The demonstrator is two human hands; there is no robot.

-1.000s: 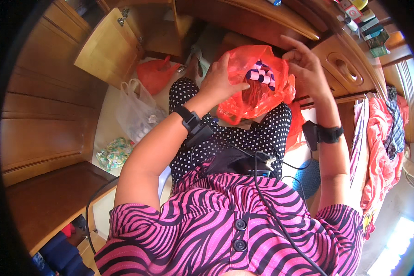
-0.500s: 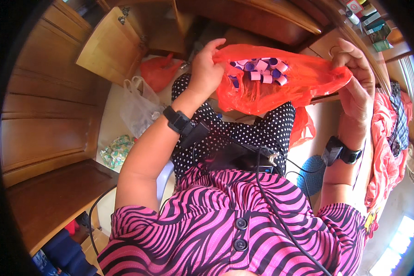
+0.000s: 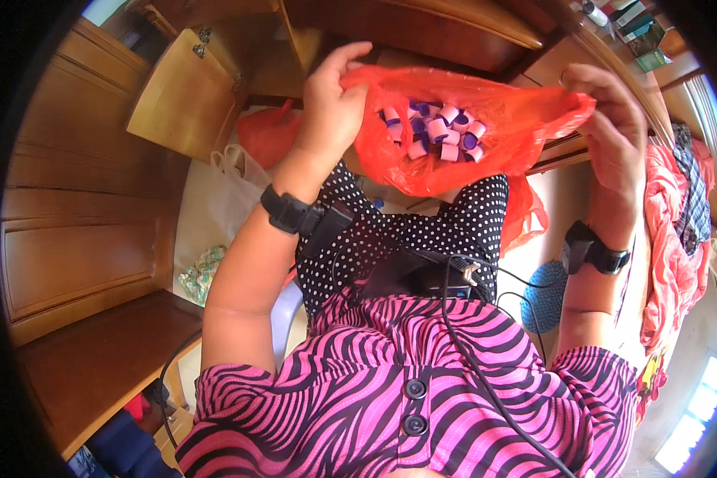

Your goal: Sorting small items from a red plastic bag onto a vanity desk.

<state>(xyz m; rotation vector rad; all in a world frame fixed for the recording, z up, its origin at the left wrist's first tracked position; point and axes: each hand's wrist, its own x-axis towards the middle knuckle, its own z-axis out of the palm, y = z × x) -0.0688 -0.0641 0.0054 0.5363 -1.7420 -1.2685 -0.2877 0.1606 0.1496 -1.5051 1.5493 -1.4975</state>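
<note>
Stretched between my two hands is a red plastic bag (image 3: 526, 123), its mouth spread wide above my lap. Inside it lie many small pink and purple cylindrical pieces (image 3: 438, 131), heaped loosely; what they are I cannot tell. My left hand (image 3: 334, 103) grips the bag's left edge, thumb and fingers closed on the plastic. At the opposite corner, my right hand (image 3: 609, 119) pinches the bag's rim. Black straps with small devices sit on both wrists.
At the left stand a wooden cabinet with an open door (image 3: 179, 95), a white plastic bag (image 3: 231, 183) and another red bag (image 3: 267, 131). Below my right forearm is a blue round woven thing (image 3: 543, 295). Clothes (image 3: 665, 239) hang at the right. A black cable (image 3: 474, 358) crosses my shirt.
The bag and both hands have shifted slightly left and, on the left side, upward. The pink and purple pieces have tumbled into a different, tighter heap.
</note>
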